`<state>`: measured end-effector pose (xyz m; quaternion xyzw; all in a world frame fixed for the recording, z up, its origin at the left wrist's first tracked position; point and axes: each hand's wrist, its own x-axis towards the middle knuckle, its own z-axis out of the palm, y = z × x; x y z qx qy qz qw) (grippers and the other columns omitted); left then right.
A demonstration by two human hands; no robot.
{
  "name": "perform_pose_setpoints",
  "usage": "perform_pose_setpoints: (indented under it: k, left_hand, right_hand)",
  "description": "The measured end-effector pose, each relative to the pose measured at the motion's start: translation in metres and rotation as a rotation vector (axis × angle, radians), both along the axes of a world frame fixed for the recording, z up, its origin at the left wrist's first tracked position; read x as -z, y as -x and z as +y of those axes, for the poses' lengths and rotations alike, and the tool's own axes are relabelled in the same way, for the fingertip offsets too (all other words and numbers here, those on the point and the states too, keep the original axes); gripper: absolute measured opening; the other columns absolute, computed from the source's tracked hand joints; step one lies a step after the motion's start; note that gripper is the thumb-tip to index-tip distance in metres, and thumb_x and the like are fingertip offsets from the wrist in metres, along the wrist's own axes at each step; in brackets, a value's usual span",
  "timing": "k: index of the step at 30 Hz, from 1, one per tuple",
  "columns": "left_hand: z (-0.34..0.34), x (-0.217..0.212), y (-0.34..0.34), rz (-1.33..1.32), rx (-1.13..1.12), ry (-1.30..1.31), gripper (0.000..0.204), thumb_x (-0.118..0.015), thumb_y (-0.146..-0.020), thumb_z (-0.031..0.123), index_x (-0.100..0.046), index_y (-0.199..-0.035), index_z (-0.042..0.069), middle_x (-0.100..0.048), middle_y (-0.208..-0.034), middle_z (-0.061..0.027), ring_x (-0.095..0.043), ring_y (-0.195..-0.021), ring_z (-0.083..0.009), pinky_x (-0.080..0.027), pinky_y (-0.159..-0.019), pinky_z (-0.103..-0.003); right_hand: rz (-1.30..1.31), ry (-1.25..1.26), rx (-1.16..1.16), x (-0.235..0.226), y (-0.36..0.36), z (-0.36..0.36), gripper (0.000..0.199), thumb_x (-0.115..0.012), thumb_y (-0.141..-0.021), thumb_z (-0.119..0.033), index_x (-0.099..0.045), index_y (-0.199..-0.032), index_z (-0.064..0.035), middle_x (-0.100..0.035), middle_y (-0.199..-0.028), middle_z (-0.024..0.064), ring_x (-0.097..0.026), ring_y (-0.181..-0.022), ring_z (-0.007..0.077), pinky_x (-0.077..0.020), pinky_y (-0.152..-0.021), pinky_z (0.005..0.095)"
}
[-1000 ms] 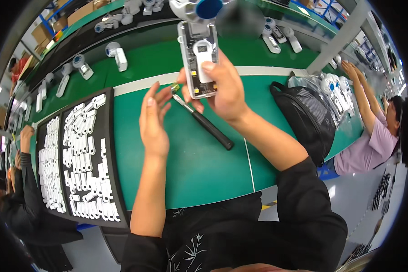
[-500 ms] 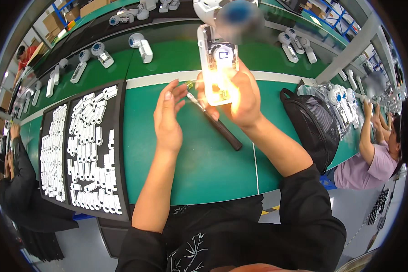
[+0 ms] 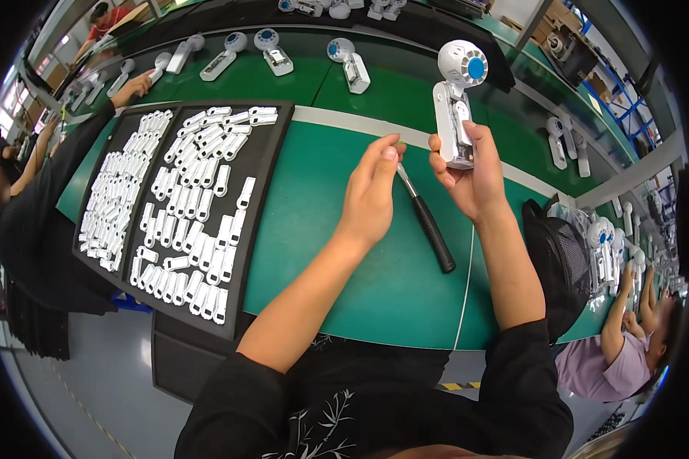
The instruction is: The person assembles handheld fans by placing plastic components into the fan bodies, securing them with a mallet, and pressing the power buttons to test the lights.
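My right hand [image 3: 478, 172] grips a white handheld fan [image 3: 453, 126] by the lower part of its body, upright above the bench. The fan has a round slotted head with a blue centre, and inner parts show along its open handle. To the left, my left hand [image 3: 371, 191] has thumb and fingers pressed together; whatever they hold, if anything, is hidden. Just beside those fingertips lies a tool with a black grip and metal shaft [image 3: 432, 233], slanting across the green mat. Its far tip is partly covered by my hand.
Left of me, a black tray [image 3: 241, 264] carries many small white casings in two sections. More fans [image 3: 350, 65] lie along the green belt [image 3: 306, 84] at the back. A black mesh bag [image 3: 559, 260] sits at the right. Co-workers [image 3: 616, 356] flank both sides.
The view has swung, shifting the bench within it. The fan has turned and its bright glare is gone. My left hand's fingers, apart before, have closed near the tool's tip.
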<state>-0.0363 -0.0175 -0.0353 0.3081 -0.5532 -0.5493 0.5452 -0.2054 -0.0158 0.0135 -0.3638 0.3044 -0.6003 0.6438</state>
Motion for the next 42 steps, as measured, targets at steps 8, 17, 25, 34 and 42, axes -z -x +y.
perform_pose_setpoints:
  k: [8,17,25,34,42]
  left_hand:
    - [0.004,0.001,0.005,-0.006,0.022,0.021,0.055,-0.034,-0.102,0.042,-0.047,-0.134,-0.001,-0.058,-0.124,-0.0181,-0.056,-0.116,-0.0261,-0.041,-0.099,-0.038]
    - [-0.001,0.005,0.0,0.052,-0.008,-0.063,0.054,-0.034,-0.102,0.041,-0.051,-0.13,-0.003,-0.059,-0.123,-0.0165,-0.055,-0.114,-0.0246,-0.041,-0.098,-0.037]
    - [-0.001,0.004,0.01,0.056,0.041,-0.082,0.055,-0.033,-0.102,0.04,-0.049,-0.131,-0.003,-0.058,-0.125,-0.0178,-0.055,-0.115,-0.0259,-0.04,-0.099,-0.038]
    - [-0.007,0.021,0.01,-0.072,-0.087,0.056,0.032,-0.053,-0.098,0.025,-0.063,-0.113,-0.001,-0.067,-0.107,-0.0113,-0.062,-0.1,-0.019,-0.049,-0.085,-0.032]
    - [-0.026,0.019,0.039,-0.279,-0.115,0.066,0.019,-0.063,-0.093,0.015,-0.069,-0.098,-0.002,-0.068,-0.092,-0.0056,-0.06,-0.084,-0.011,-0.048,-0.077,-0.024]
  right_hand:
    - [-0.017,-0.117,0.066,0.013,0.007,-0.003,0.037,-0.04,-0.097,-0.034,-0.047,-0.109,-0.0005,-0.061,-0.084,0.0133,-0.058,-0.065,0.0202,-0.044,-0.048,0.0271]
    - [-0.099,-0.402,0.153,0.044,0.049,-0.059,0.036,-0.046,-0.095,-0.033,-0.047,-0.115,-0.0027,-0.06,-0.09,0.0185,-0.061,-0.07,0.0205,-0.0483,-0.05,0.0266]
    - [0.679,-0.385,0.432,0.075,0.11,-0.094,0.043,-0.052,-0.093,-0.028,-0.045,-0.128,-0.0051,-0.065,-0.074,0.0158,-0.063,-0.065,0.0218,-0.0495,-0.049,0.0345]
    - [1.371,0.357,0.557,0.094,0.056,-0.05,0.023,-0.06,-0.082,-0.033,-0.073,-0.083,-0.0139,-0.068,-0.072,0.0113,-0.066,-0.07,0.0337,-0.0535,-0.063,0.0449]
    - [1.321,0.554,0.589,0.112,0.061,-0.059,0.023,-0.063,-0.081,-0.036,-0.072,-0.08,-0.0151,-0.067,-0.066,0.0105,-0.066,-0.064,0.0325,-0.0528,-0.06,0.0436]
